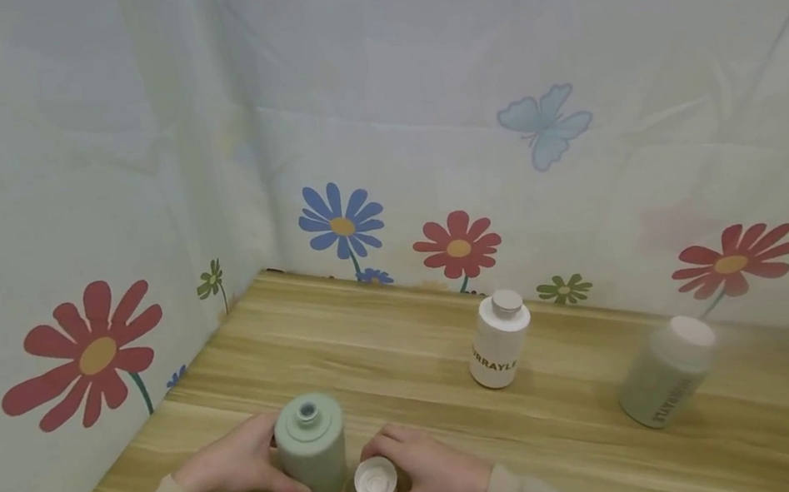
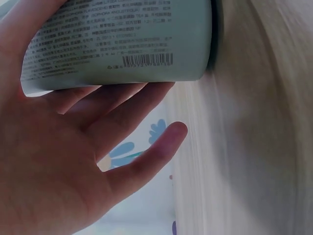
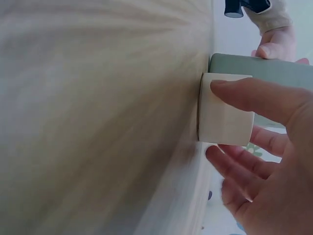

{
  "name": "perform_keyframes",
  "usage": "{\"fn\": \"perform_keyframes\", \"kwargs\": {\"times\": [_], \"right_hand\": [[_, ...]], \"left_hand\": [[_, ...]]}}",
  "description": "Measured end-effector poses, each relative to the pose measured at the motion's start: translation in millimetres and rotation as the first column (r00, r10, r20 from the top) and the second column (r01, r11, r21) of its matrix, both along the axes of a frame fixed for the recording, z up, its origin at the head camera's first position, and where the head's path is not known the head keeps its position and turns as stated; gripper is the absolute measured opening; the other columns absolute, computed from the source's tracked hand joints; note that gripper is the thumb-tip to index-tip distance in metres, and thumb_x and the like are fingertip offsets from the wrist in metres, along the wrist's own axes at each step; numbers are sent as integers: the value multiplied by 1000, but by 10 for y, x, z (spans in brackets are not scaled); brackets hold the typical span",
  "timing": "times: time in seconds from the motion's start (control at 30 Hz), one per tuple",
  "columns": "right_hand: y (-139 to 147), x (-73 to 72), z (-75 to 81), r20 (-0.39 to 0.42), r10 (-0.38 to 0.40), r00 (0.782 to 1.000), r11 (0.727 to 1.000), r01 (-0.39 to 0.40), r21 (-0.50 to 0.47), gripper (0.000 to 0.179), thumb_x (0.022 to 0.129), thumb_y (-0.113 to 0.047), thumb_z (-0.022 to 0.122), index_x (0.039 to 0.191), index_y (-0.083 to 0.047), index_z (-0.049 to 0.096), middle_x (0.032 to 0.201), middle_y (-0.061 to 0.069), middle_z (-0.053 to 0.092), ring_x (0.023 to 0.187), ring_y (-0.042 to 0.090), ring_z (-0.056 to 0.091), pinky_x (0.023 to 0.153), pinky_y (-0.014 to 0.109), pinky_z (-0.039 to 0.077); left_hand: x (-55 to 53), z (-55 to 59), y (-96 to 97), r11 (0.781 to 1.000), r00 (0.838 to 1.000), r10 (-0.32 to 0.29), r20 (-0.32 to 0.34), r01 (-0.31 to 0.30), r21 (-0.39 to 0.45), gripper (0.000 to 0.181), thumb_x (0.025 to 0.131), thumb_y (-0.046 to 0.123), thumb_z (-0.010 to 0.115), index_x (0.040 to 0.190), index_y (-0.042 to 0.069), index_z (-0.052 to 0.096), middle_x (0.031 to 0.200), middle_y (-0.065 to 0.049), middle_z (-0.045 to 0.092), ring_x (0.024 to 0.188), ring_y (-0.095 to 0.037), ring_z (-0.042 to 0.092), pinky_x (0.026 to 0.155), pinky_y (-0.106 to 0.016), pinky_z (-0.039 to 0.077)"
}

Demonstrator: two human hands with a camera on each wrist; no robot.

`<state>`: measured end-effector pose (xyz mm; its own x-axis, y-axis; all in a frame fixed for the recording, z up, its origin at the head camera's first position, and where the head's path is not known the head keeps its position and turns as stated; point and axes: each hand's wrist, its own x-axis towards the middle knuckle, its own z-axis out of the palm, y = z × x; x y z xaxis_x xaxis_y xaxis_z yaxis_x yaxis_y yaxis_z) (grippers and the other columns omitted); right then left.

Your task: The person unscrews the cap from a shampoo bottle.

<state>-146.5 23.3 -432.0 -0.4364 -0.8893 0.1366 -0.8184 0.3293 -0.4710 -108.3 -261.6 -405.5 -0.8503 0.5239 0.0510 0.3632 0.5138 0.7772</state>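
A green bottle stands upright on the wooden table, its narrow neck uncovered at the top. My left hand grips it from the left, thumb across the front and fingers behind; fine print and a barcode show on its side in the left wrist view. Just right of the bottle, a white cap sits with its hollow side up. My right hand holds this cap between thumb and fingers. In the right wrist view the cap rests against the tabletop, overlapping the green bottle behind.
A white capped bottle stands farther back, near the middle. To the right is another green bottle with a white cap, partly blurred. Flower-printed cloth walls enclose the table's back and left sides.
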Motion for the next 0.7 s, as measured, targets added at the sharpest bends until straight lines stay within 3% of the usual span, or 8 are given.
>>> {"fn": "perform_keyframes", "kwargs": {"times": [0.23, 0.43, 0.6, 0.7], "right_hand": [[-15, 20, 41, 0, -10, 1000, 1000, 10, 0, 50, 76, -19, 78, 120, -17, 55, 111, -4, 57, 102, 2, 53, 93, 18, 44], [-5, 48, 52, 37, -20, 999, 999, 19, 32, 59, 75, -20, 80, 126, -18, 52, 114, -4, 54, 102, 1, 54, 92, 19, 46], [39, 37, 48, 55, 0, 998, 998, -3, 56, 65, 75, -20, 82, 130, -18, 49, 119, -4, 53, 108, 2, 53, 96, 20, 45], [105, 20, 59, 95, 7, 995, 996, -15, 85, 65, 77, -19, 80, 133, -18, 47, 125, -3, 52, 111, 4, 52, 98, 21, 45]], "left_hand": [[-48, -13, -33, 1000, 1000, -15, -28, 14, -21, 66, 67, 31, 87, 123, 11, 59, 117, -3, 68, 107, 0, 58, 94, -27, 49], [-29, -22, -41, 999, 1000, 8, -29, -9, -40, 68, 66, 32, 88, 124, 13, 58, 117, 0, 68, 108, 0, 57, 96, -27, 45], [22, -30, -53, 997, 999, 14, -50, -18, -77, 78, 67, 35, 87, 131, 10, 50, 124, -3, 64, 114, -2, 54, 99, -28, 42], [83, 5, -77, 995, 998, 23, -57, -28, -93, 94, 68, 34, 87, 144, 12, 36, 136, -6, 55, 123, 0, 48, 102, -29, 40]]}}
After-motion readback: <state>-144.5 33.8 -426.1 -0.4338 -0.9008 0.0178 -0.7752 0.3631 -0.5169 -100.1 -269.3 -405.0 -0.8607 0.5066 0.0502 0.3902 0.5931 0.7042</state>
